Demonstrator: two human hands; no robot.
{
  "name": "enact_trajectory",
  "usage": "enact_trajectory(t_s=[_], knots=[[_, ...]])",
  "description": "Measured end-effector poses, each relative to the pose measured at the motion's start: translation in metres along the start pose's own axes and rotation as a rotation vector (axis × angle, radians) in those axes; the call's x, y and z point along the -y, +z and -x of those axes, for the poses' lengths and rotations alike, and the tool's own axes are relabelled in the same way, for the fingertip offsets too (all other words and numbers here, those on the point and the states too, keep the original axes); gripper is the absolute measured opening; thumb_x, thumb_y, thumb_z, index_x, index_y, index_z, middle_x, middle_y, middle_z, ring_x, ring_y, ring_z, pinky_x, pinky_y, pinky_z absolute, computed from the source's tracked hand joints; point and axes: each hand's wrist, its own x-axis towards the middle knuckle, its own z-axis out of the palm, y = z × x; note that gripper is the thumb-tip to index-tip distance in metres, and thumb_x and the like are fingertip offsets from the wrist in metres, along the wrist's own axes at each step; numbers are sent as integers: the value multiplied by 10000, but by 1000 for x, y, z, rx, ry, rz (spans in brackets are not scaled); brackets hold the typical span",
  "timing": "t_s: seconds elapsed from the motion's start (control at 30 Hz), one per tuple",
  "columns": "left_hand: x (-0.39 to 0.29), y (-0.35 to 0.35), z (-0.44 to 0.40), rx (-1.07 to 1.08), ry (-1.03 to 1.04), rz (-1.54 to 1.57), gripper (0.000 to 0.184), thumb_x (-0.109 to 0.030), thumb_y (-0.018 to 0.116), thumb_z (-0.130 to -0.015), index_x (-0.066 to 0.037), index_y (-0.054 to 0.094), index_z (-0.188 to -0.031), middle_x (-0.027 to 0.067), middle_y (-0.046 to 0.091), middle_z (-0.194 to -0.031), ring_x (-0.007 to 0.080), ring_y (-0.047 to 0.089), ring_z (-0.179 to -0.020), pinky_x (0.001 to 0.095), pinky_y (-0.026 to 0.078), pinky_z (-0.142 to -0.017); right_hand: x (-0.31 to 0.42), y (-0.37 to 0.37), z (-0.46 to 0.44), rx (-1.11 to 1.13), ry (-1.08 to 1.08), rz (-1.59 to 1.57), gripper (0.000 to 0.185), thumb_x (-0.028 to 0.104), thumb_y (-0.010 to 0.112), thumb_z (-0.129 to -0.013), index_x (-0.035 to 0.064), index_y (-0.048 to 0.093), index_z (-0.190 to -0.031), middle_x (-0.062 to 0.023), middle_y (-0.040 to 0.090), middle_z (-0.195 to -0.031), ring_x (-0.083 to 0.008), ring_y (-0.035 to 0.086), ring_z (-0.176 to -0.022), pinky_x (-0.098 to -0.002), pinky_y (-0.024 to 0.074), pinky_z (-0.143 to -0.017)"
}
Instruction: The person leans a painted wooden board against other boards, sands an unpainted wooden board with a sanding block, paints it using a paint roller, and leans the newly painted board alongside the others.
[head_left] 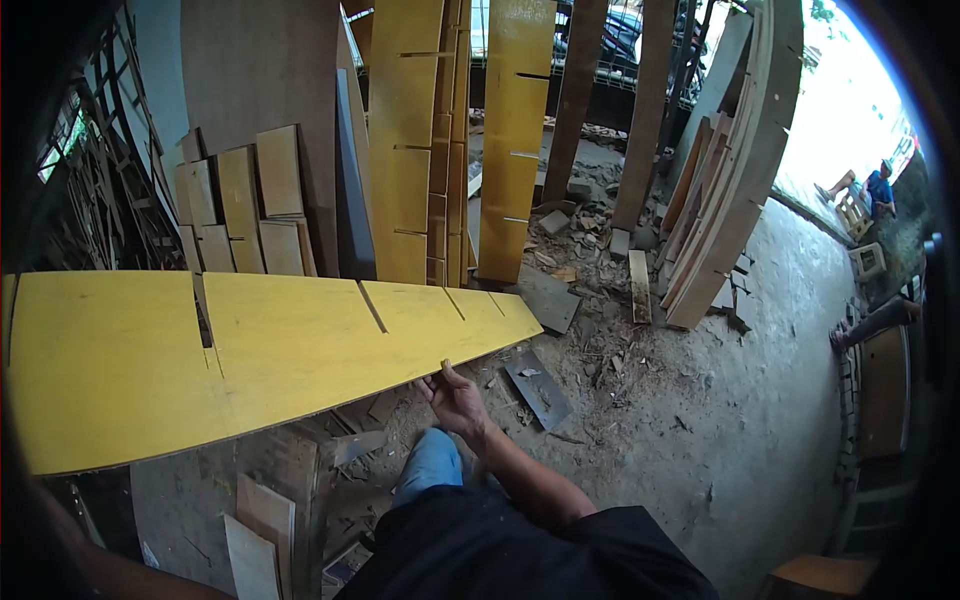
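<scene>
Yellow board [290,370] was held, edge pinched by right hand [457,402]; left hand's grip couldn't be told, out of view. Level support seemed needed.

This looks like a woodworking workshop: tall yellow-painted boards with cut slots [405,150] lean upright, thin rectangular plywood offcuts [240,205] stand stacked at the left, and wood scraps and debris [590,345] litter the rough grey concrete floor [760,400].

Daylight glares blown-out white at upper right; the shaded foreground is dimmer, with fisheye curvature and dark, vignetted edges.
</scene>
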Motion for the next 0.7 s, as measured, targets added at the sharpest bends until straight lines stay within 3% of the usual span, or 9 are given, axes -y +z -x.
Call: enact_trajectory(t_s=[0.23,0.43,0.63,0.7], knots=[[-63,129,-33,13,24,24,403,-125,572,-1034,58,582,-1393,275,623,-1367,438,649,-1218,538,537,-1046,70,-5,-82,-53,-1,-54,347,273,553,-1105,66,575,-1384,-112,641,-1393,-285,590,-1323,-479,501,-1116],[-153,249,-76,21,50,91,380,-99,558,-1035,68,594,-1374,283,645,-1338,442,664,-1198,536,545,-1037,119,18,-134,-177,-16,44,441,359,511,-1115,69,502,-1447,-111,578,-1464,-286,485,-1422,-502,362,-1235],[-265,344,-148,73,97,148,360,-73,544,-1036,79,607,-1356,291,667,-1309,446,679,-1177,533,552,-1028,147,34,-168,-71,66,56,462,416,504,-1108,65,537,-1407,-107,632,-1360,-270,539,-1339,-503,391,-1211],[-307,370,-176,78,239,101,353,-64,539,-1036,82,611,-1350,294,674,-1299,447,684,-1171,532,555,-1025,160,38,-180,-87,101,56,501,476,480,-1105,67,545,-1388,-129,642,-1363,-286,580,-1281,-516,407,-1195]])
